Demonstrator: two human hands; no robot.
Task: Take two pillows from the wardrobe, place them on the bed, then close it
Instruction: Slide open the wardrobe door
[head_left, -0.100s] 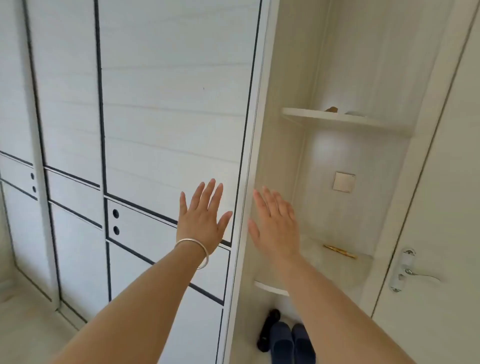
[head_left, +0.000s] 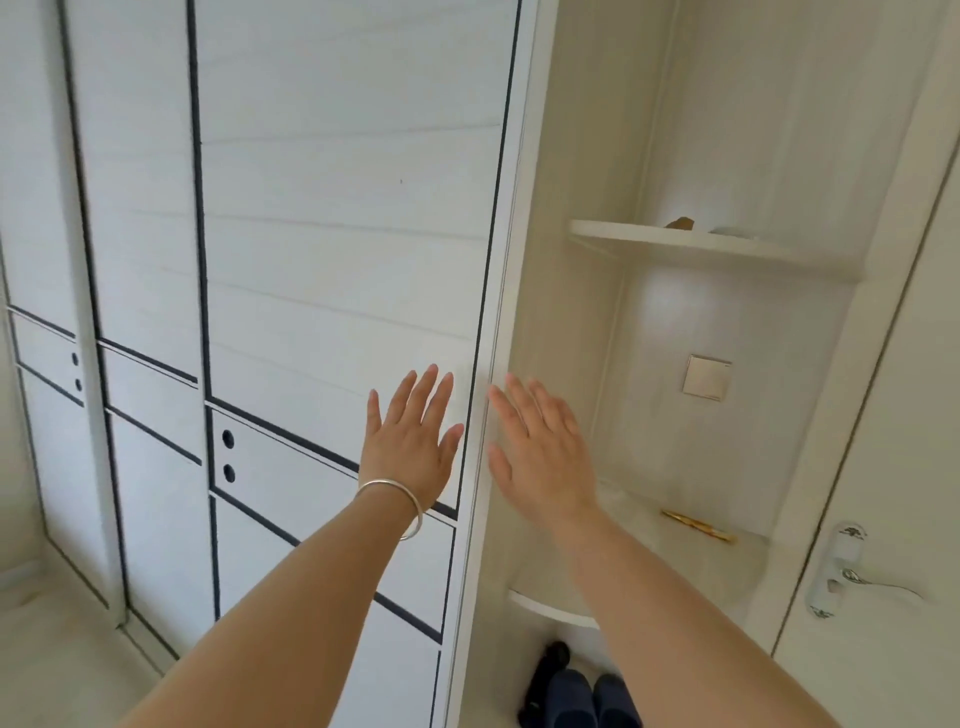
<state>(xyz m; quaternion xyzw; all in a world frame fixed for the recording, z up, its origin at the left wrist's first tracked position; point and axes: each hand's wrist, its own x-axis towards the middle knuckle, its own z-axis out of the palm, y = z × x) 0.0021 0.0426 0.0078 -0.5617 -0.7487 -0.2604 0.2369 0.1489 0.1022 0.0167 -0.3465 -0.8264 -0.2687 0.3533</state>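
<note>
The white wardrobe (head_left: 322, 249) with dark trim lines fills the left and middle of the view, and its sliding doors cover the front. My left hand (head_left: 410, 441), with a silver bangle at the wrist, is spread flat over the right door panel near its right edge. My right hand (head_left: 540, 452) is open too, fingers up, just right of the wardrobe's white end frame (head_left: 498, 364). Neither hand holds anything. No pillow and no bed are in view.
Right of the wardrobe are curved corner shelves (head_left: 701, 241) and a lower shelf (head_left: 556, 610) with a gold stick (head_left: 696, 526). A wall switch (head_left: 707, 378) sits between them. Dark slippers (head_left: 587, 696) lie on the floor. A room door with a lever handle (head_left: 852, 577) stands at far right.
Both hands have shifted very slightly to the right toward the wardrobe's end frame; otherwise nothing has changed.
</note>
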